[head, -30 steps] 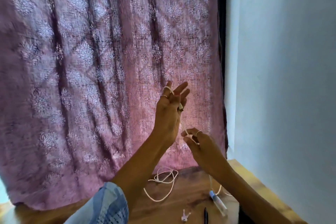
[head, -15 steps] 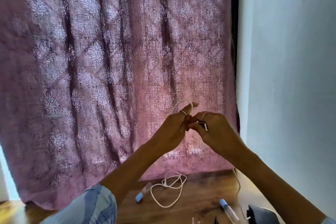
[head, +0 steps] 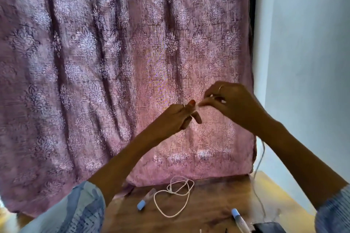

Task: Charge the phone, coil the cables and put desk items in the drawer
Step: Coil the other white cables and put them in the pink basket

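Cable (head: 198, 104), thin white, pinched between left hand (head: 176, 117), right hand (head: 227, 102).

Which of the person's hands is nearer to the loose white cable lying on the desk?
Left. The left hand is raised almost straight above the white cable on the desk. The right hand is higher and further to the right.

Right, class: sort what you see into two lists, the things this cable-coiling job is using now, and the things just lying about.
In use:
left hand
right hand
thin white cable pinched between them

Lying about:
loose white cable on the desk
two blue-capped tubes
dark item at the near edge
curtain
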Available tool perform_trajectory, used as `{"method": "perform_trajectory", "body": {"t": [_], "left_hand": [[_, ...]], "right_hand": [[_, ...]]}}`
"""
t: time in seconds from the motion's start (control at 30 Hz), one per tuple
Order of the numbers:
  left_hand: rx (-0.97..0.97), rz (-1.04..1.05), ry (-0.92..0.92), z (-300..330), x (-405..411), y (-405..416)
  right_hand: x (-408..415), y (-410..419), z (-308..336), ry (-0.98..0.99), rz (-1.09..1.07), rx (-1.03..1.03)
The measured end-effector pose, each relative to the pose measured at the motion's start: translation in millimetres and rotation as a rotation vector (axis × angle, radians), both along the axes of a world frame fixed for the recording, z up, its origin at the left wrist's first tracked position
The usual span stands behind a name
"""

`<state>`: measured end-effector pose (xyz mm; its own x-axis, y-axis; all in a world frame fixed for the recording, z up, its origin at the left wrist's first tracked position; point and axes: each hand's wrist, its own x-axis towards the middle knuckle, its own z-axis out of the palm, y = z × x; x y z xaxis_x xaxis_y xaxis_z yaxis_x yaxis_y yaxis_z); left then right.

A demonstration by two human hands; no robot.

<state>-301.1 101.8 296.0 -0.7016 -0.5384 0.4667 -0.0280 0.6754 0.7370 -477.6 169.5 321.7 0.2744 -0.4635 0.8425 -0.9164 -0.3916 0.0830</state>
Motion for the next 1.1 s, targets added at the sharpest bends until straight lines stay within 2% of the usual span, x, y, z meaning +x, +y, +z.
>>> {"method": "perform_trajectory", "body": {"t": [0.1, 0.23, 0.37, 0.47, 0.57, 0.67, 0.77, 0.87, 1.0, 1.1], "left_hand": [[0.297, -0.159, 0.096, -3, 2, -6], [0.588, -0.443, 0.396, 6, -3, -6], [0.739, -0.612, 0.612, 18, -12, 1], [0.751, -0.695, 0.709, 18, -18, 5], [0.708, -0.684, 0.8, 21, -17, 4], [0.648, -0.549, 0.866, 26, -13, -4], [0.584, -0.418, 0.897, 27, -7, -16], [0.404, -0.255, 0.791, 21, -7, -24], [0.039, -0.037, 0.527, 8, -6, -28], [-0.208, 0.084, 0.356, 0, -7, -31]], "right_hand": [[-13, -6, 13, -0.097, 0.045, -0.034], [-11, -20, 3, -0.228, 0.073, -0.012], [1, -36, -20, -0.444, 0.182, 0.023], [14, -45, -36, -0.497, 0.195, 0.113], [24, -48, -52, -0.462, 0.165, 0.24], [31, -47, -66, -0.371, 0.143, 0.382], [38, -45, -71, -0.213, 0.077, 0.432], [37, -42, -63, -0.108, 0.006, 0.382], [39, -41, -49, 0.004, -0.071, 0.305], [43, -31, -36, 0.017, -0.112, 0.261]]}}
